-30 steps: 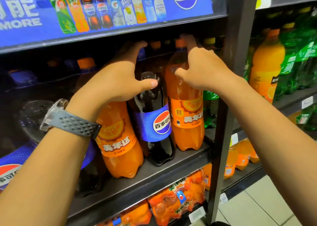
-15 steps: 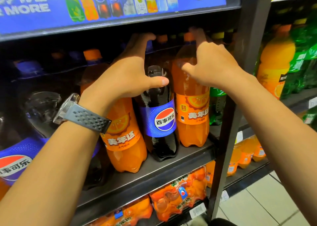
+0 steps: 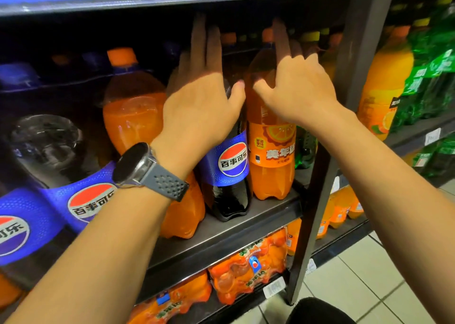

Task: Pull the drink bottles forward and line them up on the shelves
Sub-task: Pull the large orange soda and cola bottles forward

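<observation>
Obs.: the left hand (image 3: 199, 97) passes over the top of the cola bottle (image 3: 232, 163). Its fingers are straight and reach into the dark back of the shelf (image 3: 221, 235), with the thumb lying by the bottle's neck. It holds nothing that shows.

The right hand (image 3: 295, 87), just right of the cola bottle, lies spread on the shoulder of an orange bottle (image 3: 270, 151). Its fingers are mostly straight and no closed grip is visible.

Both bottles stand upright near the shelf's front edge, side by side. Behind the cola bottle, back-row caps (image 3: 229, 39) show dimly.

Judgement: the step in hand is reaching for back-row bottles.
- Hook the fingers behind the body below the neck, so the bottle slides rather than tips.
- Draw straight forward, keeping the wrists off the front bottles.
- Finish flush with the cola bottle, label outward.
</observation>
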